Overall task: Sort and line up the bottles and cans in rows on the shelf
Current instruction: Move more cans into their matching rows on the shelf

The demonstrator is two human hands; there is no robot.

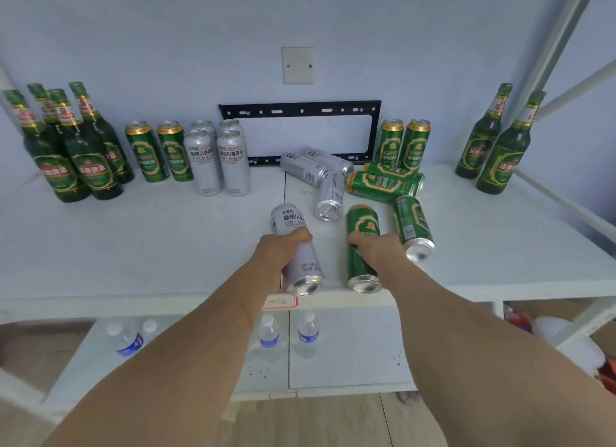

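Note:
My left hand (281, 251) is wrapped around a silver can (296, 266) lying on its side near the front of the white shelf (166, 246). My right hand (380, 251) grips a green can (362, 220) lying beside it. More cans lie tipped behind: several silver cans (328, 196) and green cans (383, 183), one green can (413, 226) just right of my right hand. Upright at the back left stand several green bottles (66, 153), two green cans (156, 153) and several silver cans (216, 160). Two green cans (403, 143) stand at the back right.
Two green bottles (496, 143) stand at the far right by the white shelf frame (566, 90). A black metal bracket (300, 110) hangs on the wall behind. Water bottles (270, 336) stand on the lower shelf.

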